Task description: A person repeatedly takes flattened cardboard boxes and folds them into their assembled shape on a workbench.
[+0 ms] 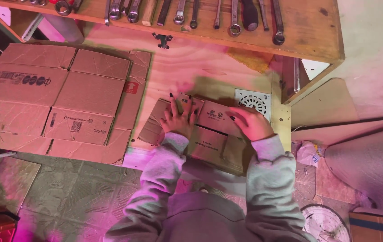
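**Both palms flat on a small folded carton at the bench edge**

The small flattened cardboard box (pixel 207 134) lies at the centre of the frame, on the pale wooden worktop (pixel 187 67), with its near edge reaching the worktop's front edge or slightly past it. That looks like the main risk: pressure toward the near side could tip or slide the carton off toward the tiled floor (pixel 66 188). A second risk is at the right hand, which sits just beside the white slotted grille (pixel 254 101); a sideways push there could shove a flap against it and crease the board unevenly. The large flattened carton (pixel 57 98) in the left half of the frame lies near the small one, so a shove to the left could make the two overlap.

The left hand (pixel 178 117) rests palm down on the upper left part of the small box, fingers spread and released, dark nails pointing to the top of the frame. The right hand (pixel 252 123) lies palm down on the upper right part, fingers loosely curved and angled toward the left; it presses rather than grips. Both grey sleeves rise from the bottom centre, elbows bent and set apart. A row of wrenches (pixel 191 11) lies on the shelf along the top edge, well apart from both hands.
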